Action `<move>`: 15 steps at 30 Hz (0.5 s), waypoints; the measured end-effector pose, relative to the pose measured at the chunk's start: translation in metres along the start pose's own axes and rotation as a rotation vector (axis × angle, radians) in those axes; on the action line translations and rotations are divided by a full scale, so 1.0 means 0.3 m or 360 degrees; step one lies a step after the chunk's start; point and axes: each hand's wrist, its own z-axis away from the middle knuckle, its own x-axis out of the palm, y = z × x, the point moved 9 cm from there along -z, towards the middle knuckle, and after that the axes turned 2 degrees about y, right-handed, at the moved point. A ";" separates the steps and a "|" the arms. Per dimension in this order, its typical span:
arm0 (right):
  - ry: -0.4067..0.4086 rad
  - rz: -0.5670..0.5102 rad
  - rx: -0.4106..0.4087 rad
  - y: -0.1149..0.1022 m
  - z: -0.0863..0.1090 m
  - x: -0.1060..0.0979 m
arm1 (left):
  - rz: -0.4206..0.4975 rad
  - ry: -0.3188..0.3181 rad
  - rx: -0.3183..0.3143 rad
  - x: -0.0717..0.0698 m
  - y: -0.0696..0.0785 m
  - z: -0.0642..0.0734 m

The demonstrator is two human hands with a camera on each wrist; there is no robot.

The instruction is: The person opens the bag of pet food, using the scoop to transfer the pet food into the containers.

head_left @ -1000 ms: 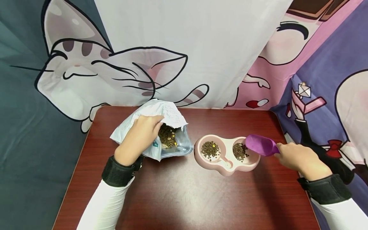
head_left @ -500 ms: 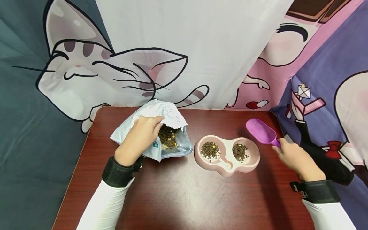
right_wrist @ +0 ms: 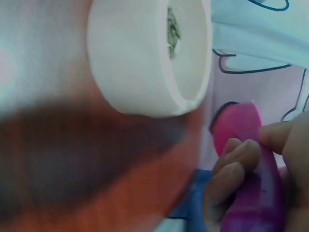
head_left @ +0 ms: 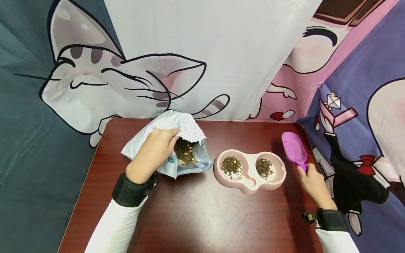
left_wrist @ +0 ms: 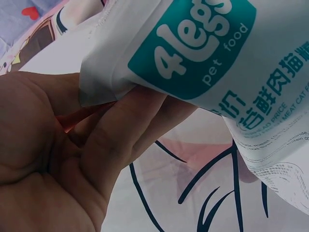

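My left hand (head_left: 158, 144) grips the opened top of a white pet food bag (head_left: 190, 126). Inside the bag's mouth, brown kibble (head_left: 183, 151) with yellow bits shows. The left wrist view shows the fingers pinching the printed bag (left_wrist: 193, 63). Over at the right, my right hand (head_left: 311, 182) holds a purple scoop (head_left: 294, 147) by its handle; its scoop part points away from me and looks empty. To the left of the scoop stands a pink double pet bowl (head_left: 252, 163), with a small heap of kibble in each hollow. In the right wrist view, fingers curl round the scoop handle (right_wrist: 253, 205).
Everything stands on a reddish-brown wooden table (head_left: 221, 225). A cartoon-printed cloth (head_left: 240, 63) hangs right behind it, and printed purple cloth (head_left: 373, 116) borders its right side. The bowl sits close beside the bag.
The scoop has moved from over the bowl's right hollow to the right, and has swung to point away from me. My left hand and the bag have stayed put.
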 end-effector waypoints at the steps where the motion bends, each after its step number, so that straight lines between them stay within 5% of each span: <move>1: -0.0007 -0.0055 0.0050 0.014 0.007 0.016 | 0.0000 -0.0003 -0.0002 0.001 0.000 0.000; 6: 0.0007 -0.0319 0.0305 0.076 0.050 0.091 | -0.0001 -0.0013 -0.0006 0.004 0.001 -0.002; 15: 0.0212 -0.0489 0.0557 0.132 0.115 0.179 | -0.0008 -0.0029 -0.0024 0.002 0.000 0.001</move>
